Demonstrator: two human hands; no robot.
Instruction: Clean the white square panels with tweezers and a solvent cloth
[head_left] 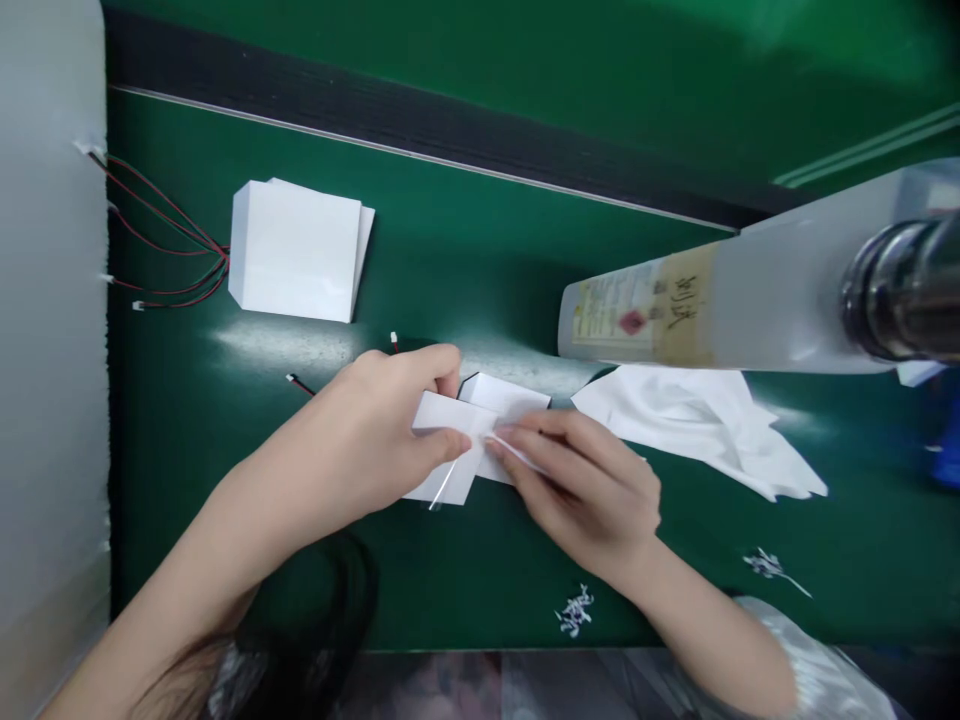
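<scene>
- One green worktop (450,280) carried everything.
- One bottle (787,290) lay toward the far right corner.
- One white cloth (690,420) sat just beside it, toward the right edge.
- The left hand (375,430) had its fingers closed, pinching a folded white piece (450,412) near the worktop's middle.
- The right hand (600,490) had its fingers nearly shut, seemingly on a thin white strip (525,455); blur hid the exact grip.
- One stack (296,250), at least two white pieces, lay toward the far left corner.
- One other white piece (510,398) lay partly under the fingers; the step looked like fine two-handed work, calling for a steady left hold and a light right pinch.
- Two scrap heaps (576,612) lay toward the front edge.
- At least six small connectors (138,305) showed: four left of the stack, two beside the left hand.
</scene>
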